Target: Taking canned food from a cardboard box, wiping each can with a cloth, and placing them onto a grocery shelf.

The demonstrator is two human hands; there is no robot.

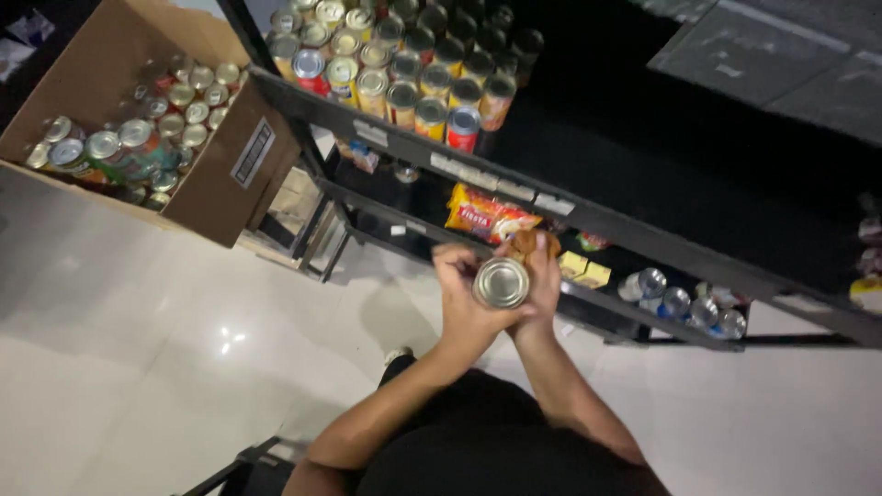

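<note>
I look straight down at both my hands in front of a black shelf unit (514, 188). My left hand (462, 298) and my right hand (542, 280) together grip one tin can (501, 282), its silver end facing up at me. The fingers of both hands wrap its sides, and an orange-brown label shows just above it. The can is held at about the height of the lower shelf, in front of a yellow and red packet (487, 216).
The top shelf carries several rows of cans (404, 64) with yellow and red labels. An open cardboard box (216, 184) at the left holds several more cans. Lower shelf: small yellow boxes (586, 268) and silver cans (684, 303). White glossy floor tiles (138, 349) below.
</note>
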